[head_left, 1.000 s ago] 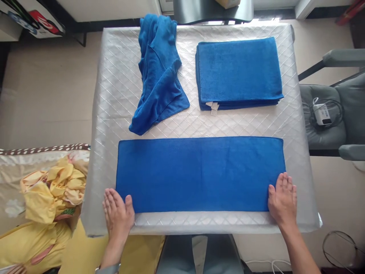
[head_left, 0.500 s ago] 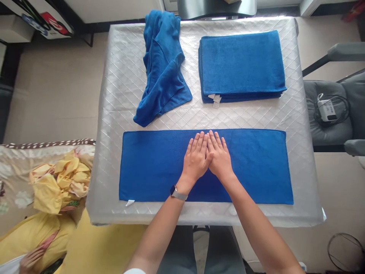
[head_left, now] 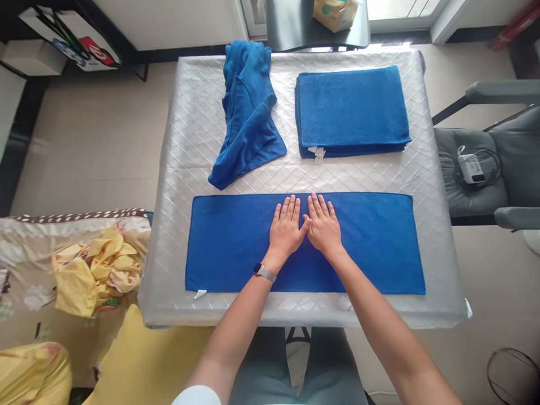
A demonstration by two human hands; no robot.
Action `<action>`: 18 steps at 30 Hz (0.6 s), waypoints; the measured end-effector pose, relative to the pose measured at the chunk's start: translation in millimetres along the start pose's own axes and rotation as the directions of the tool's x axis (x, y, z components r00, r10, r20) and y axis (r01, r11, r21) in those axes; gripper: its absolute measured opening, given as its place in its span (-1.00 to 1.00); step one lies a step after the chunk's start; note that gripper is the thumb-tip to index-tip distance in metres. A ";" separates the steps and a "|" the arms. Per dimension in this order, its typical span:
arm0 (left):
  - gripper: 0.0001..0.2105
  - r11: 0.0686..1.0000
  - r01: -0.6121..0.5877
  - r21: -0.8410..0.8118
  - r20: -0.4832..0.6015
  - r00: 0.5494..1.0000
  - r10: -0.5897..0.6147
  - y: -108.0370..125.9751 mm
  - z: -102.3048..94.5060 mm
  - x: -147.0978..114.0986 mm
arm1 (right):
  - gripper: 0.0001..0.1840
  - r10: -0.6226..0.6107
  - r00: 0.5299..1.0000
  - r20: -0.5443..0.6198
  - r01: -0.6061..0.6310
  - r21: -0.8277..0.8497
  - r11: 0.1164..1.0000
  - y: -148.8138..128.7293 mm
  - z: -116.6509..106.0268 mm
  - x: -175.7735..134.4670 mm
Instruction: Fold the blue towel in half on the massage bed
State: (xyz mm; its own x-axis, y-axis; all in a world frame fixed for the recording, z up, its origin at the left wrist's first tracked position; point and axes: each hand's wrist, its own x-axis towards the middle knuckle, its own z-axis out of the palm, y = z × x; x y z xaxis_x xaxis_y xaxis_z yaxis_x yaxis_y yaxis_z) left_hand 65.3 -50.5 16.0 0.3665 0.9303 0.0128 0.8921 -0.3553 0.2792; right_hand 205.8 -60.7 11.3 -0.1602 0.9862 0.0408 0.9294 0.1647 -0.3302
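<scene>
A long blue towel (head_left: 232, 242) lies spread flat across the near part of the table, a white tag at its lower left corner. My left hand (head_left: 286, 228), with a watch on the wrist, rests palm down on the middle of the towel, fingers stretched out. Beside it my right hand (head_left: 324, 225) lies flat too, and the thumbs touch or overlap. Behind, at the left, is a crumpled blue towel (head_left: 248, 118). A stack of folded blue towels (head_left: 352, 107) with white tags sits at the back right.
A silver quilted cloth covers the table (head_left: 169, 270). To the right stands a grey chair (head_left: 506, 152) with a white charger (head_left: 471, 169) and cable on its seat. Yellow cloth (head_left: 97, 270) lies on a bed at the left. A tissue pack (head_left: 335, 14) rests beyond the table.
My hands have moved slightly apart at the fingertips, still flat on the towel. The view has tilted up a little, showing more beyond the table. The person's hand at lower left is out of view.
</scene>
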 end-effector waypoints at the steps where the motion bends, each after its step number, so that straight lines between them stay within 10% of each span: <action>1: -0.35 1.000 -0.014 -0.003 0.002 1.000 0.014 -2.8 -1.0 -0.2 | -0.36 -0.005 1.000 0.001 0.005 -0.009 1.000 1.6 -0.3 -0.5; 8: -0.38 0.997 0.077 0.018 -0.012 0.997 -0.077 -65.2 -22.4 -16.3 | -0.34 0.065 0.998 0.016 -0.064 -0.088 0.994 39.8 -11.1 -9.9; 18: -0.39 0.916 0.384 0.117 -0.075 0.923 -0.378 -201.5 -57.6 -51.4 | -0.30 0.259 0.965 -0.033 -0.260 -0.218 0.941 178.3 -56.0 -53.9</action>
State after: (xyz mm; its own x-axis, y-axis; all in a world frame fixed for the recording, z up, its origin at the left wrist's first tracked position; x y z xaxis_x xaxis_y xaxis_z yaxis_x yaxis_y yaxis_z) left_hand -148.5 -21.5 14.3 -0.0186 0.9996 -0.0220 0.9887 0.0217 0.1484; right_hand 398.7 -83.7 3.0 0.0967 0.9952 -0.0147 0.9885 -0.0978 -0.1153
